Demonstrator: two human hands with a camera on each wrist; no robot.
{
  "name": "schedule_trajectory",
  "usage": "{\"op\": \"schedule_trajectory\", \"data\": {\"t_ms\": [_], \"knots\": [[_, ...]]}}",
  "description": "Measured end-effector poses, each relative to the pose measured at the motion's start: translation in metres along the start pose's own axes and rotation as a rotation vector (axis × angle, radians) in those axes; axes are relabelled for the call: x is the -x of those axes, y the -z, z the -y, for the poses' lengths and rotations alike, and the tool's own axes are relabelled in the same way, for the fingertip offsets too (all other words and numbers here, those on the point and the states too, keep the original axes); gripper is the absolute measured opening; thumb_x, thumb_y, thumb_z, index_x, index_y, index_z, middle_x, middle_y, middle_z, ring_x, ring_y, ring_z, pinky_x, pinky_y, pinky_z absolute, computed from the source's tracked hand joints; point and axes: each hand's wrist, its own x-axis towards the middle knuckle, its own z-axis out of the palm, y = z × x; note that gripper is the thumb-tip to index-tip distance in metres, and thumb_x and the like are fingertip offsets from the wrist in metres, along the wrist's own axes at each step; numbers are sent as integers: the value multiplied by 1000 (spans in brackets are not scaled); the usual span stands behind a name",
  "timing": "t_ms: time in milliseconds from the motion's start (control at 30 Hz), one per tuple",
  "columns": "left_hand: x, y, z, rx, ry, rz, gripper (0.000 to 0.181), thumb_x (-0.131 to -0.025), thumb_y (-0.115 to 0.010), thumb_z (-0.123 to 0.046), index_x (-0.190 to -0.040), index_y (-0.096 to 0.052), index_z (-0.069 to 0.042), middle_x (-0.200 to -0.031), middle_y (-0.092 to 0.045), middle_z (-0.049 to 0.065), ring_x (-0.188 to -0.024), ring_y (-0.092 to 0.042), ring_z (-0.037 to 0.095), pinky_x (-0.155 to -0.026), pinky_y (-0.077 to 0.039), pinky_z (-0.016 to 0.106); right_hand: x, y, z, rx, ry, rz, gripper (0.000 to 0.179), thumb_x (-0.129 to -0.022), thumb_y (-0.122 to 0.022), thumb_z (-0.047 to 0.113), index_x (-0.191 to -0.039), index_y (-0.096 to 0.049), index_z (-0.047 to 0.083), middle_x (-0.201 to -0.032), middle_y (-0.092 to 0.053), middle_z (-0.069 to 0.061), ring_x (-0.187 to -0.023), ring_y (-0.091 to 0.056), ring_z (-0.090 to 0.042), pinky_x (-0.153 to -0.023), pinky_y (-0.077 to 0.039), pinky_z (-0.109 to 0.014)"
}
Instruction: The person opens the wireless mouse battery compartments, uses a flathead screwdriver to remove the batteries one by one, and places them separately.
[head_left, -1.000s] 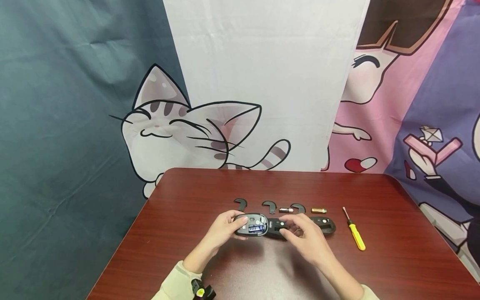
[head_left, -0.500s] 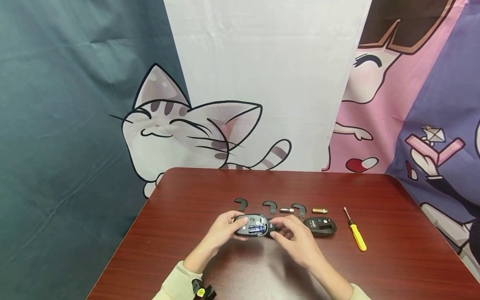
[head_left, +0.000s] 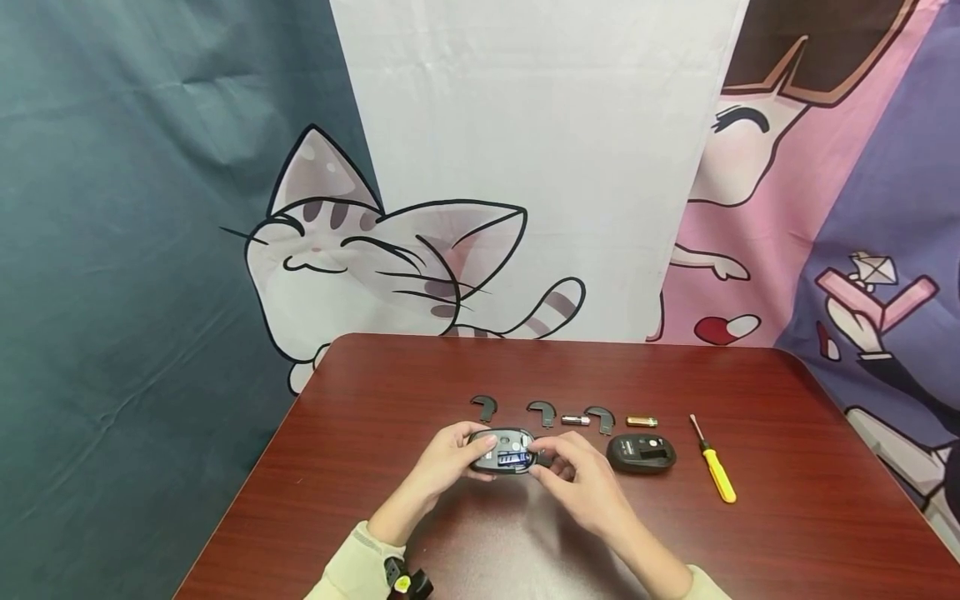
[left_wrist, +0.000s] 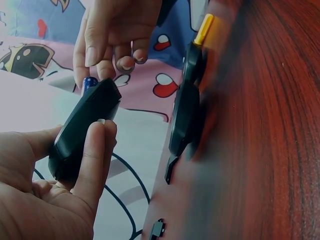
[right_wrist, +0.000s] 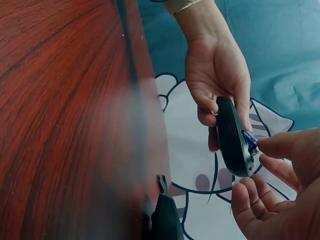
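Note:
My left hand [head_left: 454,450] grips a computer mouse [head_left: 504,440], held above the table with its underside up and battery compartment uncovered. A blue battery [head_left: 514,459] lies in it; in the left wrist view the battery's end [left_wrist: 89,84] juts past the mouse's black body [left_wrist: 82,130]. At the mouse's right end, my right hand [head_left: 592,483] has thumb and index finger on either side of that battery end, seemingly pinching it. The right wrist view shows a fingertip against the blue battery [right_wrist: 251,143]. The remaining right fingers are curled below it.
Behind the hands lie 3 dark hook-shaped covers [head_left: 542,412], a silver-and-black battery [head_left: 575,421] and a gold-coloured one [head_left: 641,422]. One black mouse [head_left: 641,454] rests to the right; another is mostly hidden behind my right hand. A yellow-handled screwdriver [head_left: 717,473] lies further right.
My right hand has moved left, from above the partly hidden mouse to the right end of the held mouse and its battery. The left hand and held mouse have stayed nearly still.

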Motion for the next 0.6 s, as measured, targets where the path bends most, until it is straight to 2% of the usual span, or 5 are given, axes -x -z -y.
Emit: {"op": "schedule_trajectory", "data": {"t_ms": [167,300,600], "knots": [[-1,-1,1,9,-11,2,48,-100,-66,-21,-127,-53,16,-101,-72,16,-80,-73,16,-76,-66,45,-2,-5,-1,3,-15,-8,30,-80,-85,10,-104,-76,25,-90,-61,5,-72,-55,-2,-62,-55,-19],[-1,-1,1,9,-11,0,47,-100,-66,-21,-126,-53,16,-99,-72,14,-79,-73,15,-74,-67,41,-3,-7,-1,-1,-21,-12,29,-80,-85,9,-101,-76,26,-89,-60,4,-72,-55,-2,-62,-54,-18],[0,0,1,-11,13,-12,47,-99,-67,-22,-126,-55,14,-101,-72,15,-80,-73,16,-74,-67,38,-5,-14,-5,19,22,-33,29,-77,-86,6,-96,-75,25,-86,-58,5,-70,-55,-5,-60,-54,-21]]}}
